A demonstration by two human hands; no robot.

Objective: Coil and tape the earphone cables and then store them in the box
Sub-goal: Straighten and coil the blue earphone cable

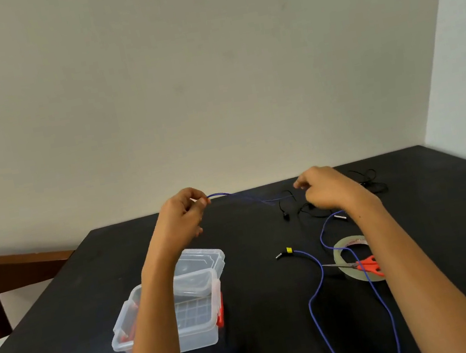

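Note:
My left hand (184,216) pinches one end of the blue earphone cable (316,295) above the black table. The cable stretches right to my right hand (325,188), whose fingers are closed around it. From there it drops and loops across the table, ending in a jack plug with a yellow band (284,252). A black earphone cable (364,184) lies tangled behind my right hand. The clear plastic box (200,316) with red clips stands open under my left forearm, its lid (201,259) resting behind it.
A roll of clear tape (354,260) lies at the right with red-handled scissors (362,265) across it. The black table (264,310) meets a pale wall at the back. A brown wooden chair (2,273) stands off the left edge.

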